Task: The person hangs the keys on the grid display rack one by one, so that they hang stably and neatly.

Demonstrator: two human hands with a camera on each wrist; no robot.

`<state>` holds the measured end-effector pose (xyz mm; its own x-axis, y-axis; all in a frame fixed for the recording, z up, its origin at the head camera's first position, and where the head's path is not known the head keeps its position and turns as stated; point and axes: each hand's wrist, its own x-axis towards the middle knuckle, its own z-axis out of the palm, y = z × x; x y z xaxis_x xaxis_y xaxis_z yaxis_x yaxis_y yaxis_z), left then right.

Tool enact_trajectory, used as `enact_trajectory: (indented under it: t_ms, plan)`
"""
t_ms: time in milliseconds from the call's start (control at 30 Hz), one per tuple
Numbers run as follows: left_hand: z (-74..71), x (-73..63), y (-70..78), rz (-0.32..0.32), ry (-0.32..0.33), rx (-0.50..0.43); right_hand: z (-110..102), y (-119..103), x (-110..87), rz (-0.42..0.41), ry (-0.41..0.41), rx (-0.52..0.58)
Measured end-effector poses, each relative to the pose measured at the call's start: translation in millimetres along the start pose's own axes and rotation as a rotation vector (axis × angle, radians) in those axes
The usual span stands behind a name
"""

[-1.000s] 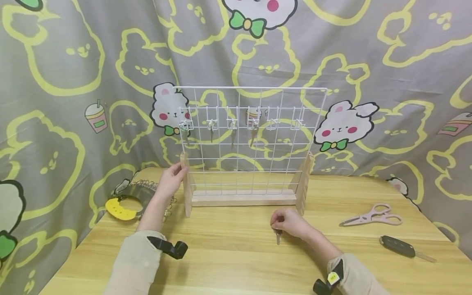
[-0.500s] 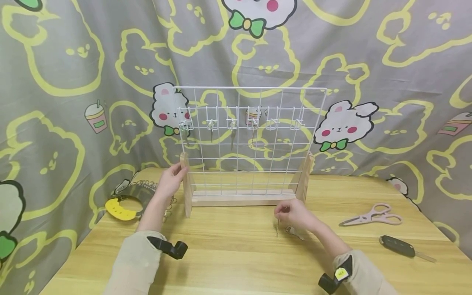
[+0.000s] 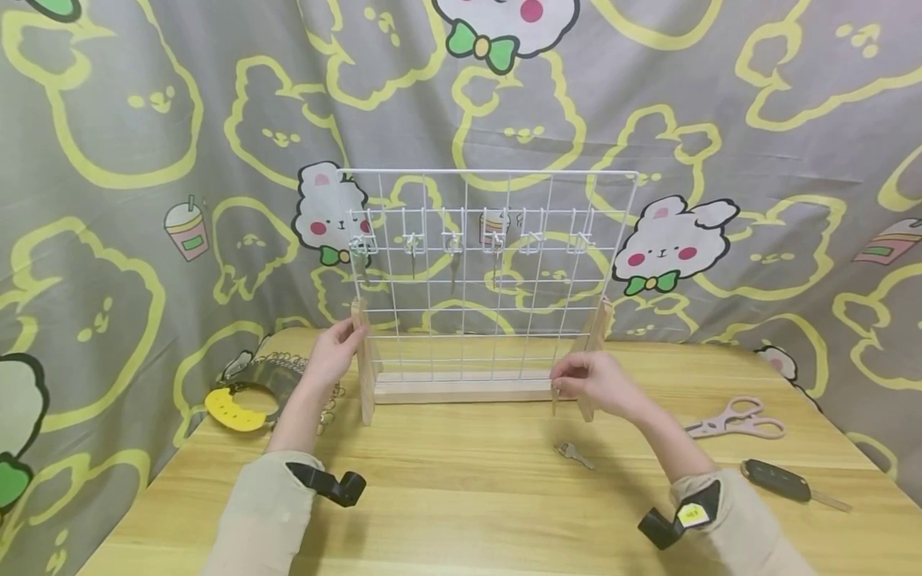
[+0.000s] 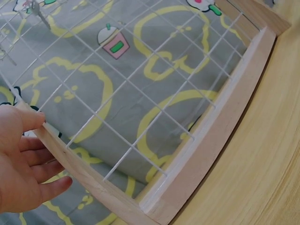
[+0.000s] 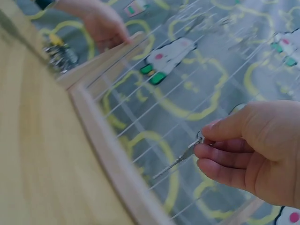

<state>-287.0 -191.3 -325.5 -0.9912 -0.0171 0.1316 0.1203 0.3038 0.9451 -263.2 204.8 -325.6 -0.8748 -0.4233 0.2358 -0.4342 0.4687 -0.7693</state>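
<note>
A white wire grid rack stands upright on a wooden base. My left hand pinches its left wooden post between thumb and fingers. In front of the rack's right side, my right hand holds a key by its small ring between thumb and fingertips. The key's blade points down in the head view. Another key lies on the table below that hand. A row of white hooks spans the upper grid; keys hang from several left ones, and the two rightmost carry none.
Pink scissors and a black car key lie at the table's right. Left of the rack sits a dark ring-shaped bundle with a yellow piece and several metal rings, partly behind my left forearm. A patterned curtain closes off the back.
My right hand has lifted a key from the table and moved up and right toward the rack. The other key has come into view on the table. My left hand has stayed put.
</note>
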Motion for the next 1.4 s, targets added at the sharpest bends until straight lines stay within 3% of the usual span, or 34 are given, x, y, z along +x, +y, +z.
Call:
enact_trajectory:
  t_ms: [167,400,633,967,1400]
  plan:
    - [-0.3,0.0,1.0,0.001,0.004,-0.003,-19,-22,1.5,-0.043,0.064,-0.042]
    - [-0.7,0.2,2.0,-0.006,-0.002,0.000,-40,-51,8.9,-0.104,0.181,-0.202]
    - [0.7,-0.4,4.4,0.003,-0.010,0.004,-53,-73,17.8,-0.137,0.262,-0.229]
    - [-0.4,-1.1,3.1,-0.005,-0.009,0.000,-60,-102,35.3,-0.179,0.304,-0.258]
    - [-1.2,-1.5,2.0,0.003,-0.002,0.005,-51,-127,57.4,-0.157,0.421,-0.270]
